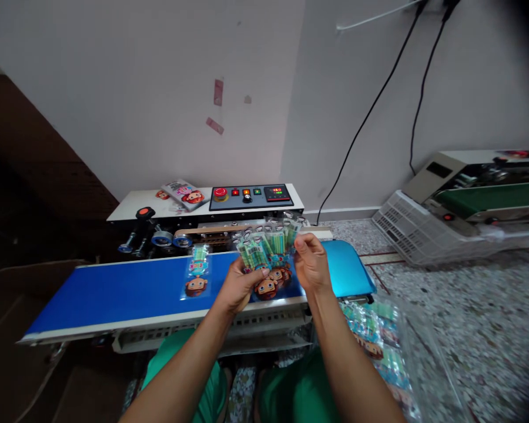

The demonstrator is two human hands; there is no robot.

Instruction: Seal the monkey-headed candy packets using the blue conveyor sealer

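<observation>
My left hand (238, 286) grips a fanned bunch of clear plastic packets (256, 255), its thumb lying across their front. The packets have green striped contents and a printed cartoon face at the lower end. At the right side of the fan, my right hand (312, 263) pinches the upper edge of one packet (293, 232) between thumb and fingers. Both hands are above the blue conveyor belt (127, 288) of a sealing machine. A single similar packet (197, 271) lies flat on the belt, left of my left hand.
Behind the belt is a control panel (251, 198) with a red stop button and lit display. Printed cards (188, 195) lie on the machine's top. More packets (370, 332) lie in clear plastic at lower right. A white crate (405, 229) stands by a second, green-belted machine (494, 197).
</observation>
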